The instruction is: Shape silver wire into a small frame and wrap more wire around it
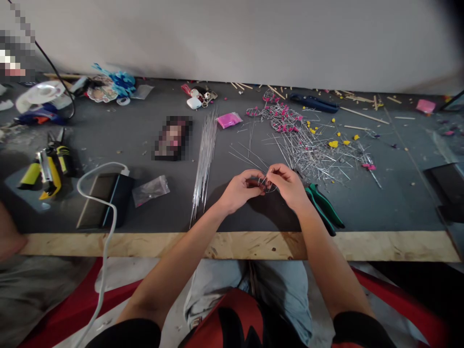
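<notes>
Just above the table near its front edge, my left hand (243, 189) and my right hand (286, 184) meet, both with fingers pinched. Between them they hold a thin silvery wire (271, 187) bent into a curve; its finer shape is partly hidden by my fingers. Left of my hands lies a long bundle of straight wires (205, 164). Beyond my right hand is a tangled heap of wire pieces with pink bits (284, 118). Green-handled pliers (326, 208) rest beside my right forearm, their tips partly covered. A pink packet (229, 120) lies behind the bundle.
A black power bank (105, 200) with a white cable (115, 217) sits at left, near a small plastic bag (150, 191). Yellow-handled cutters (47, 169) lie further left. Yellow bits (333, 144), thin sticks (364, 115) and a dark blue tool (314, 102) are at back right. Another person's arm (9, 232) shows at left.
</notes>
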Available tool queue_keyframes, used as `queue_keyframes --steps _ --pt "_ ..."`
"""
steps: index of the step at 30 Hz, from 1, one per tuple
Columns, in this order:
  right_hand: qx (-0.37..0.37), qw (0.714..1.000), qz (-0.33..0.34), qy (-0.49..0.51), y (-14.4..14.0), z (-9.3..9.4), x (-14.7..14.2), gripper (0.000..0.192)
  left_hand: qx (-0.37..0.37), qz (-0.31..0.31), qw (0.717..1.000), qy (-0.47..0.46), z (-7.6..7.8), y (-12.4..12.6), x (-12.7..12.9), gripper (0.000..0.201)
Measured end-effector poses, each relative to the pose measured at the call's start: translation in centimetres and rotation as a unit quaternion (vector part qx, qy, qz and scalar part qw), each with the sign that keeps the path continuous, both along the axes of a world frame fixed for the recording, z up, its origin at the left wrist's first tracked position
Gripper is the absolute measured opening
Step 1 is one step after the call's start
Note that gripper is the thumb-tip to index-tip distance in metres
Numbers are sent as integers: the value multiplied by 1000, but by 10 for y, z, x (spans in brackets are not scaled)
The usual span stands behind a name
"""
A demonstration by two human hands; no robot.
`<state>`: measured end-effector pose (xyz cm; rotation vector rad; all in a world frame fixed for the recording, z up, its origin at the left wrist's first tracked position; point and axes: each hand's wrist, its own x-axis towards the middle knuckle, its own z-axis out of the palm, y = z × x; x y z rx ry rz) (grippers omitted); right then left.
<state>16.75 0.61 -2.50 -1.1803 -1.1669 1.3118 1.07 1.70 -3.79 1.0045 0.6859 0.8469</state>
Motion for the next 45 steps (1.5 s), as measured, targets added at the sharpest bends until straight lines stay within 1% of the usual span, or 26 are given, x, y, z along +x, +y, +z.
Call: queue_keyframes --steps 4,10,17,21,29,35,38,40,41,43,45 --pt "-4 1000 -11 10 0 2 1 10 -28 -1 1000 -10 2 1 -1 30" --pt "8 998 -61 -2 0 5 1 12 -114 23 993 2 5 2 -2 27" --pt "22 997 -70 18 -1 3 -2 13 -169 19 984 -52 2 3 -2 22" --pt "9 996 -65 61 0 2 -2 11 -158 42 986 -40 0 3 -2 22" --pt "-120 981 -52 147 2 7 0 15 -123 79 989 -9 -1 3 -1 25" --pt "-174 963 -31 203 5 3 5 10 -92 85 992 12 -5 1 2 24" --pt "-190 961 -38 197 6 2 5 9 -79 89 992 30 -5 0 3 23" --pt "-170 970 -57 163 5 1 3 11 -70 99 992 41 -5 1 3 23" --pt "-145 977 -74 138 4 1 2 12 -64 105 991 46 -5 1 2 23" --pt "-73 988 -114 76 3 0 -2 18 -47 122 989 62 -6 2 2 22" --pt "3 990 -139 1 0 -2 -5 22 -29 140 986 82 -6 3 1 21"
